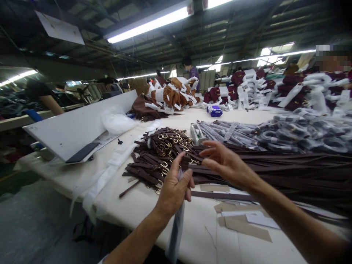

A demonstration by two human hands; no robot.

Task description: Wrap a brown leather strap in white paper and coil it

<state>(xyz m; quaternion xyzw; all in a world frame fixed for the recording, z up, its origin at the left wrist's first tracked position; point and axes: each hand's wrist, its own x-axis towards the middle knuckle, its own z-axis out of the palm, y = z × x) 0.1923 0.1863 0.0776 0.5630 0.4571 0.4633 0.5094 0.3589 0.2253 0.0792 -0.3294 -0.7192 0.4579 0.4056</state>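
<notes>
My left hand (173,189) is closed around a dark strap in a clear plastic sleeve (175,231). The sleeved strap hangs down past the table's front edge, and its bare brown end shows above my fingers. To the right, my right hand (226,163) hovers with its fingers apart and nothing visible in them. Just beyond it stands a tape dispenser (197,135). Both hands are above a heap of dark brown straps (275,165), whose gold-coloured metal clasps (166,145) bunch at the left end.
Plastic-wrapped straps (231,130) and coiled wrapped pieces (310,128) lie at the right. Cardboard strips (244,225) rest near the front. A white board (74,128) leans at the left. Brown bags (167,96), maroon bags (222,93) and a purple packet (214,111) sit farther back.
</notes>
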